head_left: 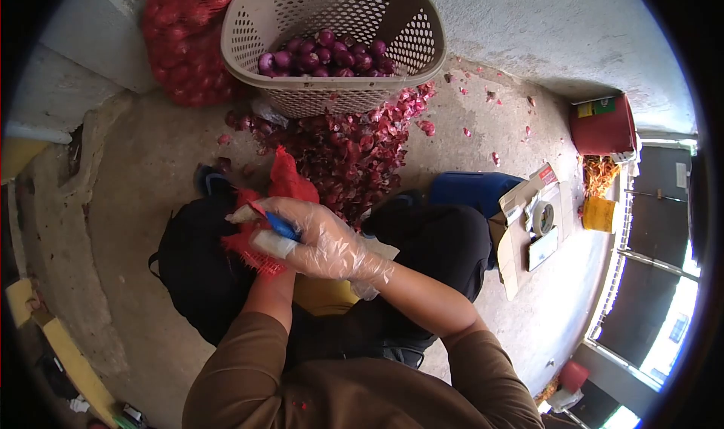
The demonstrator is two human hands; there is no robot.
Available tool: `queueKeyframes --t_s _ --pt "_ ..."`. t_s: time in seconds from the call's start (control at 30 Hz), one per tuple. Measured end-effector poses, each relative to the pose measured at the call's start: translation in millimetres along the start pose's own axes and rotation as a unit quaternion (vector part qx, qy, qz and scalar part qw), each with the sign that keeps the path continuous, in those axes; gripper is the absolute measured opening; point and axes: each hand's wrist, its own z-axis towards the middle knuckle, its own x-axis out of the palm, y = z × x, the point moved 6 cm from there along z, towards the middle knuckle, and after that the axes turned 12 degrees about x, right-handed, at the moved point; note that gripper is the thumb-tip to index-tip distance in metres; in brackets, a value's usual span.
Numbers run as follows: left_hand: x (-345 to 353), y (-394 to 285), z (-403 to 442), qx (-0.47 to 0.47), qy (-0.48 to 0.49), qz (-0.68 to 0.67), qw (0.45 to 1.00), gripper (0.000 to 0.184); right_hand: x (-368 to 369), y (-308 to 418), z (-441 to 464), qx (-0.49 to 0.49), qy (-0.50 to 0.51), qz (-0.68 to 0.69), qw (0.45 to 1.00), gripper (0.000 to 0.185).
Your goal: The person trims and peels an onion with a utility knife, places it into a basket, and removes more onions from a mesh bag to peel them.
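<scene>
The right hand [320, 240] wears a thin, see-through glove and is closed around a small blue thing [283, 225]. The left hand [277, 276] is mostly hidden under it, so I can't tell if it is open or closed. A piece of red net [290, 181] is bunched up by both hands, above the lap. The net looks very light, soft and floppy, so the thick, bunched part seems the best place to hold it. Its loose threads might catch on fingers. The blue thing looks small and stiff, and its blue part seems good to grip, though a smooth glove could slip a little. Past the hands, papery skins [347, 157] lie in a heap on the floor [143, 225], and they look thin and easy to tear. Purple onions [324, 55] sit in a big basket [335, 84]. They look hard, round and smooth, so they may roll.
</scene>
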Motion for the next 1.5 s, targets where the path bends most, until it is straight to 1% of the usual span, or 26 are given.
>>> queueKeyframes --t_s 0.17,0.23,0.33,0.4,0.47,0.5,0.53,0.6,0.63,0.67,0.7,0.77,0.8,0.83,0.9,0.93,1.0,1.07,1.1,1.2,1.23,1.3,1.33,1.37,1.43,1.5 --pt "0.9 -25.0 -2.9 0.047 0.002 -0.036 0.998 0.026 -7.8 -1.1 -0.7 0.054 0.003 0.022 0.998 0.035" --pt "-4.0 -44.2 -0.4 0.082 0.009 -0.062 0.995 0.026 -14.0 -3.4 2.4 0.037 -0.014 0.018 0.999 0.034" --pt "-14.5 -91.9 18.1 0.160 0.075 -0.111 0.978 0.026 -30.0 -5.1 5.5 0.027 -0.053 0.025 0.998 0.033" --pt "-26.3 -129.3 29.0 0.200 0.163 -0.157 0.954 0.027 -44.8 -2.4 4.3 0.053 -0.122 -0.054 0.990 0.035" --pt "-35.0 -168.2 30.3 0.218 0.275 -0.203 0.914 0.027 -60.8 -10.3 9.4 0.043 -0.190 -0.071 0.978 0.037" --pt "-42.6 -182.5 26.6 0.217 0.335 -0.222 0.890 0.027 -69.2 -7.4 11.3 0.023 -0.227 -0.111 0.967 0.037" --pt "-50.9 -193.8 20.9 0.209 0.387 -0.237 0.866 0.027 -77.9 -4.8 12.0 0.002 -0.264 -0.149 0.953 0.037" --pt "-66.7 -209.2 8.0 0.185 0.473 -0.264 0.820 0.028 -97.7 -7.1 15.3 0.007 -0.328 -0.194 0.925 0.042" --pt "-74.2 -213.4 0.0 0.170 0.513 -0.276 0.795 0.028 -107.1 -6.0 15.3 0.017 -0.360 -0.230 0.904 0.040" --pt "-81.7 -219.8 -7.4 0.156 0.547 -0.289 0.770 0.031 -116.8 -7.2 13.6 0.085 -0.363 -0.262 0.890 0.040" --pt "-89.6 -226.1 -15.0 0.140 0.581 -0.299 0.744 0.034 -125.9 -11.6 13.2 0.094 -0.379 -0.276 0.878 0.040" --pt "-129.5 -242.3 -25.0 0.191 0.589 -0.305 0.723 0.042 -136.6 -14.9 9.7 0.127 -0.394 -0.322 0.851 0.042" --pt "-142.9 -245.7 -26.8 0.215 0.593 -0.307 0.712 0.046 -138.7 -24.2 11.1 0.148 -0.337 -0.364 0.855 0.042" --pt "-155.5 -253.6 -25.8 0.230 0.586 -0.403 0.664 0.049 -142.1 -36.7 13.0 0.167 -0.280 -0.405 0.854 0.041" --pt "-169.3 -262.0 -14.1 0.288 0.539 -0.479 0.631 0.050 -133.0 -55.2 12.6 0.225 -0.137 -0.465 0.845 0.042" --pt "-177.4 -265.1 -8.8 0.316 0.512 -0.514 0.611 0.050 -126.0 -55.2 9.8 0.227 -0.124 -0.467 0.846 0.045" --pt "-177.8 -260.8 0.6 0.278 0.476 -0.544 0.633 0.052 -114.8 -53.7 5.5 0.232 -0.101 -0.472 0.845 0.049" --pt "-172.3 -259.5 3.3 0.243 0.436 -0.564 0.658 0.049 -120.2 -37.2 6.4 0.220 -0.152 -0.468 0.842 0.055" --pt "-171.6 -262.1 1.7 0.230 0.423 -0.574 0.663 0.045 -122.1 -28.5 5.6 0.214 -0.174 -0.467 0.840 0.059" --pt "-157.0 -260.8 9.6 0.187 0.360 -0.613 0.678 0.043 -127.6 0.4 2.7 0.145 -0.284 -0.410 0.855 0.066" --pt "-154.1 -262.6 9.7 0.164 0.359 -0.657 0.643 0.032 -130.2 3.1 1.9 0.086 -0.302 -0.385 0.868 0.071" --pt "-152.8 -268.2 11.2 0.193 0.409 -0.664 0.596 0.031 -123.4 1.5 3.9 0.061 -0.233 -0.207 0.948 0.073" --pt "-152.4 -270.2 9.8 0.206 0.434 -0.666 0.571 0.031 -118.1 0.8 3.4 0.049 -0.195 -0.113 0.973 0.073" --pt "-149.0 -267.8 11.9 0.192 0.428 -0.660 0.588 0.034 -112.7 -2.3 5.2 0.080 -0.188 -0.075 0.976 0.075" --pt "-144.4 -267.1 10.7 0.163 0.417 -0.644 0.620 0.039 -104.0 -6.6 8.0 0.073 -0.191 -0.092 0.974 0.075" --pt "-138.5 -267.5 13.3 0.166 0.341 -0.654 0.654 0.040 -95.8 -9.0 12.5 0.069 -0.199 -0.122 0.970 0.079"
